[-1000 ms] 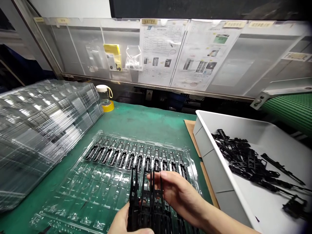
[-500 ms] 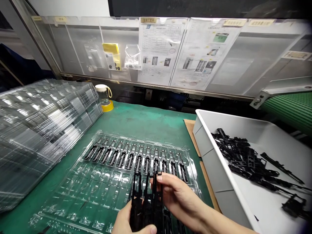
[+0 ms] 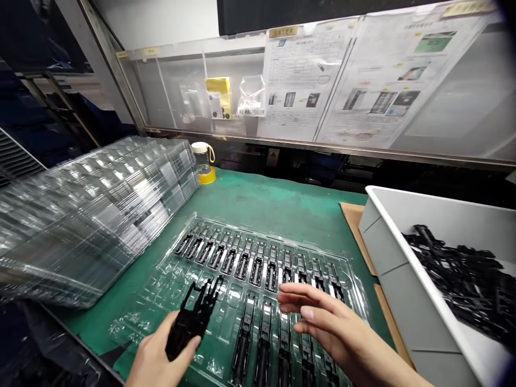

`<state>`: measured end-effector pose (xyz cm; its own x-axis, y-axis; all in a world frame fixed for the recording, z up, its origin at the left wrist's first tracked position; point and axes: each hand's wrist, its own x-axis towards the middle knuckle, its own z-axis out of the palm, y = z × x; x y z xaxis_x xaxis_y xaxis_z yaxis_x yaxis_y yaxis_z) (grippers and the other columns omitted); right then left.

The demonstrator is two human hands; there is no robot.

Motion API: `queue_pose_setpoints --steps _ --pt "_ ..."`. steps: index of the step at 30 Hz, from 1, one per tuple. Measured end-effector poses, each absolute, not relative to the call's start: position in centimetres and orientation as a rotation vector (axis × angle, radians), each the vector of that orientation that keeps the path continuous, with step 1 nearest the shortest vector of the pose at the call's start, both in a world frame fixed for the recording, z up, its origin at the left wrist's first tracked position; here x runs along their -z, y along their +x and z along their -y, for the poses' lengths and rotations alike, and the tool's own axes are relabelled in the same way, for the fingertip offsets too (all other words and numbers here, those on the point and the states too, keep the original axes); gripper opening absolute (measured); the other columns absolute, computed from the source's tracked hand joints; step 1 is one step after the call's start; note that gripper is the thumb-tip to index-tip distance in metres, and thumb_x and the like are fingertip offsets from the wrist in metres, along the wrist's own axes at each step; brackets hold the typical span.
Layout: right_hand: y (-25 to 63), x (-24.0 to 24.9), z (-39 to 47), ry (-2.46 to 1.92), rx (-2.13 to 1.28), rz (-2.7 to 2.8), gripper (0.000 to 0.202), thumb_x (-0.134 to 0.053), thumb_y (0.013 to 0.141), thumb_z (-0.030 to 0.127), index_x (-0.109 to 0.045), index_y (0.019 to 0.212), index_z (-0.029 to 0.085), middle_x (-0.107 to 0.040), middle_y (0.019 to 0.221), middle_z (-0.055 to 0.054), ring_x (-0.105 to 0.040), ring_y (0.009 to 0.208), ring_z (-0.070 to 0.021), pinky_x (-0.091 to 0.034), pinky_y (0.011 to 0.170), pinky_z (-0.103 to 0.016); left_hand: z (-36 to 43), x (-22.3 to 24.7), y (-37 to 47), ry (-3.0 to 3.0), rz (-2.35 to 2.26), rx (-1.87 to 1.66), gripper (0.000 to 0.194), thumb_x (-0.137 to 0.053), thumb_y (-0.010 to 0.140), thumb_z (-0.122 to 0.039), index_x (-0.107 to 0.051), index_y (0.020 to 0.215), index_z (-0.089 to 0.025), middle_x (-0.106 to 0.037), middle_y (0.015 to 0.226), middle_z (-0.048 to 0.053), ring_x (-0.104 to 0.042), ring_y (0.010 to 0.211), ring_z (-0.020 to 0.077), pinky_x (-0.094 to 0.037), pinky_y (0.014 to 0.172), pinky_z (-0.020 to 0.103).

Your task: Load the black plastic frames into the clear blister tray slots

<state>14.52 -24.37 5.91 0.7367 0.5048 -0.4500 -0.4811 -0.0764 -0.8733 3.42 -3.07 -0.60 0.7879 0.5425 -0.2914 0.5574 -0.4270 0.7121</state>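
Observation:
In my left hand (image 3: 161, 349) is a small bunch of black plastic frame parts (image 3: 194, 317), their forked ends pointing up and away. My right hand (image 3: 322, 317) hovers over the right half of the clear blister tray (image 3: 169, 295), fingers apart and nothing between them. The tray's far row holds several black parts (image 3: 243, 263), each lying in its own slot. In the near row, more black parts (image 3: 264, 338) fill slots on the right, partly hidden under my right hand. Left of these, the near slots show bare clear plastic.
A tall stack of clear trays (image 3: 100, 209) stands at the left, with a lidded bottle (image 3: 201, 158) behind it. At the right, a white bin (image 3: 387, 269) holds a heap of black parts (image 3: 463, 279). Cardboard (image 3: 357, 226) lies beside the bin on the green mat (image 3: 274, 199).
My hands have separated: the left moved left with the black parts, the right came off them and opened. The near row's filled slots now show. The view has swung left.

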Motion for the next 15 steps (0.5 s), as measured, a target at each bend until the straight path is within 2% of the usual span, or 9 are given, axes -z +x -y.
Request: queue_pose_setpoints --steps 3,5,8,11,15 --pt "14.7 -5.9 24.2 -1.462 -0.844 0.053 0.021 -0.050 0.064 0.027 -0.055 0.083 0.021 -0.053 0.091 -0.004 -0.045 0.090 -0.0194 -0.034 0.071 -0.030 1.6 0.9 3.6 2.540 -0.760 0.132 0.023 -0.034 0.073 -0.032 -0.040 0.094 -0.023 -0.057 0.063 -0.001 -0.055 0.061 0.0199 -0.040 0.051 0.026" --pt "14.6 -5.7 24.2 -1.489 -0.876 0.098 0.019 -0.051 0.062 0.027 -0.055 0.080 0.020 -0.054 0.085 -0.003 -0.047 0.084 -0.0184 -0.035 0.067 -0.029 1.5 1.1 4.1 2.827 -0.671 0.239 0.023 -0.031 0.075 -0.023 -0.038 0.097 -0.021 -0.057 0.060 0.000 -0.055 0.056 0.0221 -0.038 0.047 0.028" --pt "14.5 -5.5 24.4 -1.525 -0.917 0.182 0.017 -0.051 0.063 0.026 -0.055 0.079 0.020 -0.054 0.080 -0.002 -0.046 0.079 -0.0162 -0.035 0.065 -0.027 2.0 1.4 4.7 2.990 -0.557 0.226 0.029 -0.036 0.075 -0.021 -0.035 0.104 -0.018 -0.058 0.080 0.005 -0.055 0.070 0.0228 -0.041 0.050 0.029" --pt "14.6 -5.4 24.6 -1.513 -0.925 0.227 0.015 -0.050 0.065 0.024 -0.054 0.078 0.020 -0.054 0.078 -0.002 -0.047 0.075 -0.0146 -0.035 0.063 -0.025 2.6 1.9 4.5 2.958 -0.462 0.121 0.034 -0.037 0.075 -0.024 -0.032 0.109 -0.019 -0.050 0.099 0.006 -0.051 0.085 0.0191 -0.044 0.055 0.026" --pt "14.8 -5.5 24.6 -1.489 -0.912 0.222 0.013 -0.050 0.064 0.023 -0.054 0.076 0.019 -0.054 0.075 -0.001 -0.047 0.071 -0.0132 -0.035 0.060 -0.024 3.7 3.1 3.8 2.920 -0.373 0.060 0.031 -0.037 0.075 -0.026 -0.038 0.105 -0.021 -0.049 0.097 0.005 -0.050 0.084 0.0173 -0.046 0.057 0.024"
